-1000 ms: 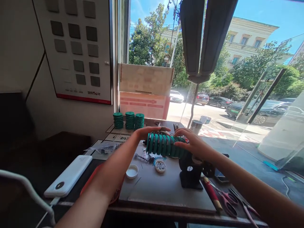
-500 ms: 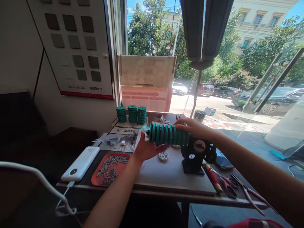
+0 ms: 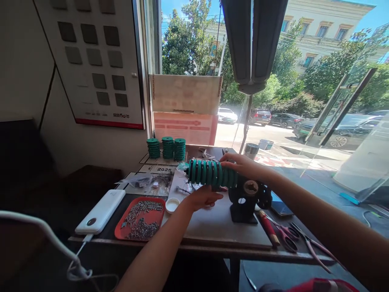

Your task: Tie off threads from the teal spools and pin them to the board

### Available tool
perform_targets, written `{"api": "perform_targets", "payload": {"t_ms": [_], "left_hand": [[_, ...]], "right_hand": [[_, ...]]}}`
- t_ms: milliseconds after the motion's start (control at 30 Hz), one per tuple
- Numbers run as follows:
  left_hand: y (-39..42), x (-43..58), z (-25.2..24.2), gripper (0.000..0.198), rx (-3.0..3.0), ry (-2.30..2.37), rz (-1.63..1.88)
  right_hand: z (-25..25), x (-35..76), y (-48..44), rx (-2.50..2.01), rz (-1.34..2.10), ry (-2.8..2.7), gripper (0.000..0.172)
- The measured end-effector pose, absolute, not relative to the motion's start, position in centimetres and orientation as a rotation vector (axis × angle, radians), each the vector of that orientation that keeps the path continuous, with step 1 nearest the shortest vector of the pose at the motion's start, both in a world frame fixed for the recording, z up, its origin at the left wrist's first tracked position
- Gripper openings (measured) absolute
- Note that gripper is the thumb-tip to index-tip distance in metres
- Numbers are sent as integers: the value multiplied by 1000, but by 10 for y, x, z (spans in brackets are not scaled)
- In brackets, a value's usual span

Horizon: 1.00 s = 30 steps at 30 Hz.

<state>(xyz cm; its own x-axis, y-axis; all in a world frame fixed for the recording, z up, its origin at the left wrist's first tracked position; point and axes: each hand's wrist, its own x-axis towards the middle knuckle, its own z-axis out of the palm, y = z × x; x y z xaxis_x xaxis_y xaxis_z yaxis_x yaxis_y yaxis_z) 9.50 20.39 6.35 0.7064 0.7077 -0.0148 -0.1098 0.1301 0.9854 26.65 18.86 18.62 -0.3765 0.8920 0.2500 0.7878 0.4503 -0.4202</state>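
A white wall board with rows of grey squares [image 3: 99,61] hangs at the left of the room. Then comes a large glass window, with a street, trees and cars outside, and before it a dark lamp of two long panels [image 3: 252,44]. Under these is a dark table [image 3: 111,229], bearing a smooth grey work board [image 3: 209,229].

On the table, right of a glossy white power bank [image 3: 100,211], is a shallow red plastic tray [image 3: 119,232]; it contains many small silvery metal pieces, the upper ones longer and thinner. Beside it is a round white dish with low rim [image 3: 172,206].

Three stacks of ribbed green discs [image 3: 167,148] stand at the back. Nearer, the row of green discs [image 3: 203,172] lies horizontally at a black metal stand [image 3: 236,199], above the work board. The left hand [image 3: 206,197] is just below this row with curled fingers; I cannot tell whether it holds something. The right hand [image 3: 238,163] lies over the row's right part, its fingers bent on top; how firmly it grasps, I cannot tell. To the right are a red-handled tool [image 3: 268,227], pink-handled scissors [image 3: 288,239] and slender pink-handled pliers [image 3: 315,252].
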Motion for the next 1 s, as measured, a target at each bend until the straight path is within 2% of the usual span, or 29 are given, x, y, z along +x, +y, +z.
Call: {"api": "perform_targets", "payload": {"t_ms": [467,667,767,900,1000], "left_hand": [[174,111,56,28,1239,406,520],[136,102,55,42,1219,511,539],[110,99,51,44,1222,563,560],[75,92,36,45,1217,600,534],[60,87,22,46,1136,622,570]], "right_hand": [[185,267,189,-1387,342,-2266,29],[179,269,183,-1360,346,-2252,30],[169,268,172,-1361,220,-2276,37],[153,266,155,-1257,-83,-2348,59],[145,266,146,-1200,-211,-2408,66]]}}
